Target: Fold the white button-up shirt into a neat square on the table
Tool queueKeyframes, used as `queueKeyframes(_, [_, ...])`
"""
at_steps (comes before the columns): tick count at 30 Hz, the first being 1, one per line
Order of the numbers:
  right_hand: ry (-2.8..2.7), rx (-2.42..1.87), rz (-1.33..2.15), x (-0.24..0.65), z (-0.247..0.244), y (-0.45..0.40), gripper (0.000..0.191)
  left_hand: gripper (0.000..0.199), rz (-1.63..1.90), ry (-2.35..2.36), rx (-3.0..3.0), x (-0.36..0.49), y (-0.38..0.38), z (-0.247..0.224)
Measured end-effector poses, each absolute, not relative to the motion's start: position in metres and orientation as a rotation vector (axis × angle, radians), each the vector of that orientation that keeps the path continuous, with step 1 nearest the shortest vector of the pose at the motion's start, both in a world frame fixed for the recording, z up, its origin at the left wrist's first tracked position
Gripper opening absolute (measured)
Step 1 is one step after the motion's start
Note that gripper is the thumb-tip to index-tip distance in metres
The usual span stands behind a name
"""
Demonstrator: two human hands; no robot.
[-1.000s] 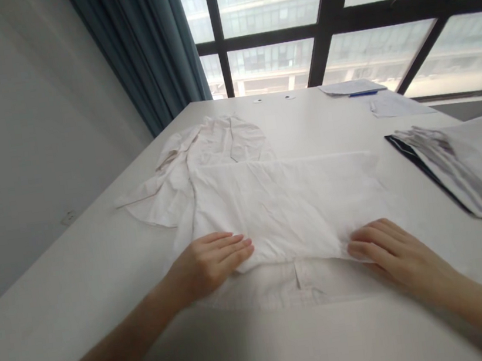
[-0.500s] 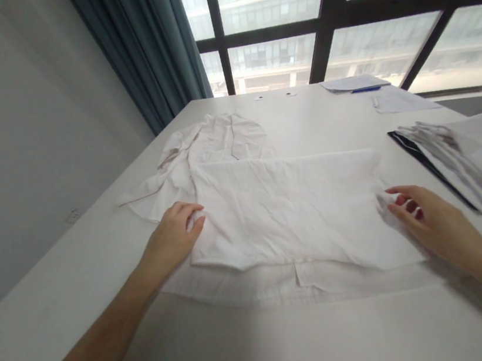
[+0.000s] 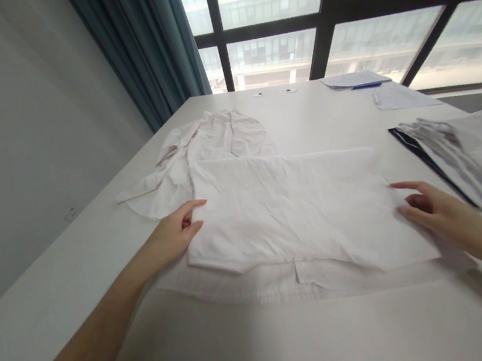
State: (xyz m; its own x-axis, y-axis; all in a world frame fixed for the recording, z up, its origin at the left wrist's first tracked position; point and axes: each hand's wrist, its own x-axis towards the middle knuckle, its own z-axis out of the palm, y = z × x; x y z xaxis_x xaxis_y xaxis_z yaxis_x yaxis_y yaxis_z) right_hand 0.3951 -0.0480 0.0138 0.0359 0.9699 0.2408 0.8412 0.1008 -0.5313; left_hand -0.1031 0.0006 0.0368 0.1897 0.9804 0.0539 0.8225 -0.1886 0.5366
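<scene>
A white shirt lies on the white table, its lower part folded over into a wide, slightly creased panel. Below that panel a strip of the hem layer with a small slit shows. Sleeve and upper-body fabric spreads rumpled at the far left. At the panel's left edge rests my left hand, thumb and index finger apart on the cloth. My right hand is at the right edge, index finger stretched out and thumb apart from it, the other fingers curled. No cloth is visibly pinched in either hand.
To the right, a stack of white and grey cloth lies on a black folder-like sheet. Papers and a blue pen are near the far edge. A wall with a socket borders the table's left side; windows and a curtain stand behind.
Both hands have loosened from the bunched side edges of the cloth, and their fingers have spread. The right edge now lies flatter and farther out; my right hand has shifted slightly right.
</scene>
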Motion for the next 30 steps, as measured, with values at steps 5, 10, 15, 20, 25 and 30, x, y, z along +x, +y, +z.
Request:
queueKeyframes(5, [-1.555,-1.953,0.628,0.386,0.033,-0.051,0.048,0.053,0.416,1.610,2.107,-0.105,-0.003,0.045])
queueKeyframes(10, [-1.695,-2.054,0.452,0.386,0.026,-0.053,0.053,0.050,0.270,1.646,2.166,-0.102,-0.005,0.041])
queueKeyframes(15, [-1.999,-1.822,-0.074,0.387,0.011,-0.053,0.049,0.030,0.517,1.785,2.579,-0.092,-0.005,0.036])
queueKeyframes(20, [-2.344,-1.331,-0.150,0.348,0.025,-0.071,0.035,0.033,0.526,0.908,2.823,-0.062,-0.027,0.037])
queueKeyframes(25, [-2.617,-0.997,0.126,0.307,0.031,-0.094,0.026,0.033,0.337,0.684,2.805,-0.040,-0.042,0.031])
queueKeyframes(30, [-2.592,-1.052,0.033,0.308,0.019,-0.093,0.029,0.011,0.373,0.669,2.999,-0.043,-0.038,0.028])
